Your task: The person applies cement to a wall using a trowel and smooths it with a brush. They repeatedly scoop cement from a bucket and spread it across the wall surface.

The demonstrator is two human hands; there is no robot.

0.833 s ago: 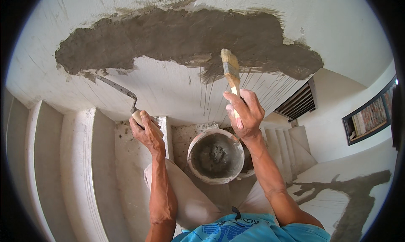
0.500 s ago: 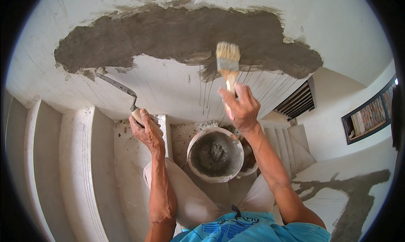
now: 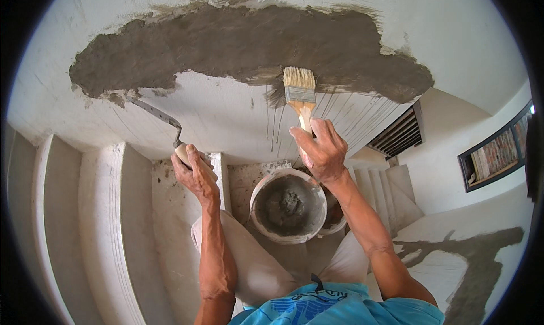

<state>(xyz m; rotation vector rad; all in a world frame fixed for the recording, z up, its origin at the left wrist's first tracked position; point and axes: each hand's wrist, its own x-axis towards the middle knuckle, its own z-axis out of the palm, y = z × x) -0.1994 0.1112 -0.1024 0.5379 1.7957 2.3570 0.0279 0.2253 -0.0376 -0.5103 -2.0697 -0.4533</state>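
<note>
My left hand [image 3: 195,172] grips the pale handle of a trowel [image 3: 164,115], whose narrow blade lies near the lower left edge of a wet grey mortar patch [image 3: 226,39] on the white wall [image 3: 209,115]. My right hand [image 3: 320,149] holds a wide paintbrush [image 3: 300,90] with pale bristles at the lower edge of that patch, where streaks and drips run down the wall. Below both hands, between my knees, a white bucket [image 3: 258,206] holds grey mortar, with another container [image 3: 334,226] partly hidden behind it.
White stair steps [image 3: 96,223] descend along the left, and more steps [image 3: 374,195] show at the right. A slatted opening [image 3: 396,132] and a framed window [image 3: 493,155] are on the right. Another grey mortar band [image 3: 476,274] marks the lower right surface.
The brush in my right hand has moved leftward, first rising, then coming back down to the patch's lower edge, with its bristles turned flatter toward view. My left hand is nearly still.
</note>
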